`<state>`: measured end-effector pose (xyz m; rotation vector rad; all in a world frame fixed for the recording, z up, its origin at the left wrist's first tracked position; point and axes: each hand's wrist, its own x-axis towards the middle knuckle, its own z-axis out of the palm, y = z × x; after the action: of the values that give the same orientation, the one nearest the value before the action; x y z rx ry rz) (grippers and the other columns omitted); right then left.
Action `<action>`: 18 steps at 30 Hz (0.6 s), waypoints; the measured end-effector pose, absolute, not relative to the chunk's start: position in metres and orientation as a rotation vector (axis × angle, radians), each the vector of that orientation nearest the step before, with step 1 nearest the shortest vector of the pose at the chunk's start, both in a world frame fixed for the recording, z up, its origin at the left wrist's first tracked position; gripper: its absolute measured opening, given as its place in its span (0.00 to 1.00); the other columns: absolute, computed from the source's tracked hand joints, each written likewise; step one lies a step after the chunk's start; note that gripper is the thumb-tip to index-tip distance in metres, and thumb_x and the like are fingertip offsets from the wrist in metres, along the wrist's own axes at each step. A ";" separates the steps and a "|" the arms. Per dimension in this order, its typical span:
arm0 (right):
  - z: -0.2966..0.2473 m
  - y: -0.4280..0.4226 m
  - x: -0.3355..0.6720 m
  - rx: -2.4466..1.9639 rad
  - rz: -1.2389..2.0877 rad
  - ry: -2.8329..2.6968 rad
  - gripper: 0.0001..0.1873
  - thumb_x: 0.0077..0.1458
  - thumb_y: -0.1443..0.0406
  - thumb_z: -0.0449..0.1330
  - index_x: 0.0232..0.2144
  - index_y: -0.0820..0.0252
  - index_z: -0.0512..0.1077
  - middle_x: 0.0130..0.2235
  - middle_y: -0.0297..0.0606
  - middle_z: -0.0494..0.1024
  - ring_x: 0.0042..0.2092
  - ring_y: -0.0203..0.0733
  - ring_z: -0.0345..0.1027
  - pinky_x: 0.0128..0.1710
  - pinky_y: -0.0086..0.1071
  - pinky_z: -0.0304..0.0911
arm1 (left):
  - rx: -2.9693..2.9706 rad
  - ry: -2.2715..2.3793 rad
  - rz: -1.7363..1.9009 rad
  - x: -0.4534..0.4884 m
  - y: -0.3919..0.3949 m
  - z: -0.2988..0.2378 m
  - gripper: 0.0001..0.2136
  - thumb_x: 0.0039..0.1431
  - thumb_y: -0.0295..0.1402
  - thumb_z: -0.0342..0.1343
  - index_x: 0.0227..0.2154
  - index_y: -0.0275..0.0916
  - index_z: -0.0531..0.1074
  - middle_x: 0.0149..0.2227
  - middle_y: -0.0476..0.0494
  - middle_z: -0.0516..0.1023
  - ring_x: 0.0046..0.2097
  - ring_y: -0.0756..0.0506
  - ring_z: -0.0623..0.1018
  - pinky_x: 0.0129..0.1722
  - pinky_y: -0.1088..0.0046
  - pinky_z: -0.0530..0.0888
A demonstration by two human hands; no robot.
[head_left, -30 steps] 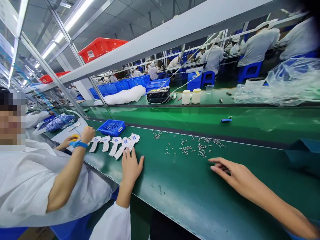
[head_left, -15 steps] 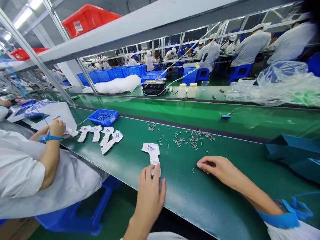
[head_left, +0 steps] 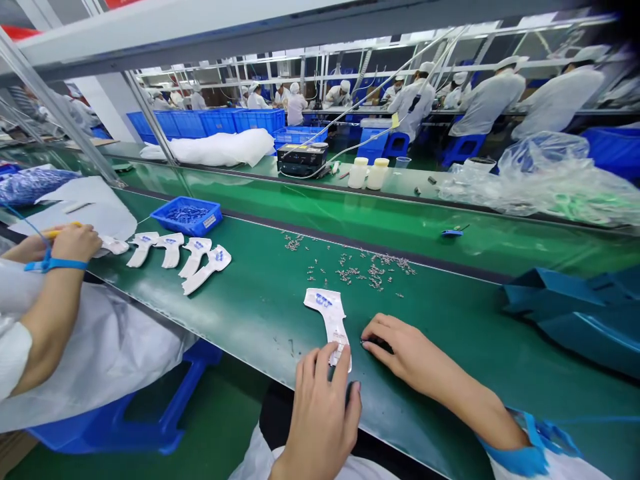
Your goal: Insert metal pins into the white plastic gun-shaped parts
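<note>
A white gun-shaped plastic shell (head_left: 331,317) with blue marks lies on the green belt (head_left: 260,307) in front of me. My left hand (head_left: 320,413) rests on its lower end, fingers stretched out flat and pressing it down. My right hand (head_left: 405,350) lies just right of the shell, fingers curled down with the tips pinched on the belt; what they hold is hidden. Small metal screws (head_left: 360,267) are scattered on the belt beyond the shell.
Several more white shells (head_left: 190,257) lie in a row at the left beside a blue tray of screws (head_left: 187,215). A co-worker's forearm with a blue wrist strap (head_left: 53,263) works at the far left. A blue bin (head_left: 575,313) sits at the right.
My left hand has dragged the white shell along the belt toward me and to the right. My right hand has drawn back from the screws to beside the shell. The view has tilted down.
</note>
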<state>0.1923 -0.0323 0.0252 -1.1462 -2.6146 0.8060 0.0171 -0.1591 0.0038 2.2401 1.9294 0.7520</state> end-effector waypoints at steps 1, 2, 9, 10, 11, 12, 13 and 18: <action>0.027 -0.033 0.191 -1.152 0.821 -2.600 0.11 0.65 0.61 0.51 0.36 0.55 0.72 0.39 0.40 0.75 0.41 0.45 0.69 0.41 0.38 0.65 | 2.226 1.909 0.783 0.018 -0.159 0.005 0.21 0.65 0.28 0.50 0.60 0.40 0.63 0.56 0.35 0.70 0.53 0.37 0.71 0.49 0.57 0.73; 0.029 -0.035 0.190 -1.157 0.861 -2.575 0.11 0.65 0.60 0.51 0.36 0.55 0.72 0.38 0.39 0.75 0.40 0.45 0.69 0.40 0.37 0.65 | 2.200 1.893 0.822 0.018 -0.158 0.005 0.19 0.65 0.28 0.50 0.59 0.40 0.64 0.56 0.36 0.71 0.53 0.38 0.71 0.49 0.58 0.73; 0.045 -0.051 0.178 -1.140 1.425 -2.215 0.15 0.65 0.54 0.54 0.35 0.54 0.75 0.37 0.35 0.76 0.38 0.40 0.68 0.38 0.32 0.63 | 1.864 1.724 1.159 0.017 -0.143 0.012 0.08 0.68 0.29 0.50 0.46 0.45 0.70 0.42 0.47 0.78 0.44 0.44 0.73 0.43 0.64 0.70; 0.045 -0.052 0.177 -1.118 1.492 -2.157 0.15 0.64 0.53 0.55 0.35 0.55 0.75 0.38 0.35 0.76 0.39 0.40 0.69 0.39 0.32 0.63 | 1.833 1.702 1.189 0.016 -0.141 0.013 0.07 0.68 0.29 0.51 0.44 0.45 0.70 0.40 0.48 0.78 0.43 0.45 0.73 0.43 0.65 0.70; 0.044 -0.053 0.176 -1.097 1.551 -2.106 0.15 0.64 0.53 0.55 0.35 0.55 0.75 0.38 0.35 0.76 0.39 0.40 0.69 0.40 0.32 0.63 | 1.811 1.687 1.215 0.015 -0.139 0.013 0.06 0.67 0.29 0.51 0.42 0.45 0.71 0.39 0.49 0.78 0.42 0.45 0.73 0.42 0.66 0.70; 0.043 -0.053 0.176 -1.077 1.601 -2.064 0.15 0.64 0.53 0.55 0.35 0.56 0.75 0.38 0.35 0.76 0.39 0.40 0.69 0.41 0.31 0.63 | 1.801 1.679 1.235 0.014 -0.138 0.013 0.05 0.67 0.29 0.52 0.42 0.45 0.71 0.39 0.49 0.78 0.42 0.46 0.73 0.42 0.67 0.69; 0.041 -0.053 0.175 -1.061 1.638 -2.036 0.16 0.64 0.53 0.56 0.35 0.56 0.75 0.37 0.36 0.76 0.39 0.40 0.68 0.41 0.31 0.63 | 1.805 1.678 1.249 0.013 -0.137 0.012 0.06 0.67 0.28 0.52 0.41 0.45 0.71 0.39 0.50 0.78 0.42 0.46 0.73 0.42 0.67 0.69; 0.036 -0.049 0.176 -1.042 1.743 -1.977 0.20 0.62 0.51 0.56 0.31 0.59 0.77 0.32 0.35 0.74 0.34 0.38 0.63 0.37 0.31 0.61 | 1.977 1.724 1.299 0.010 -0.133 0.009 0.05 0.66 0.27 0.54 0.40 0.43 0.72 0.37 0.48 0.78 0.39 0.46 0.73 0.39 0.68 0.67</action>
<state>0.1760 -0.0488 0.0361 -1.0424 -1.9770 1.7430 0.0099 -0.1329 0.0091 1.9766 1.7239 1.2986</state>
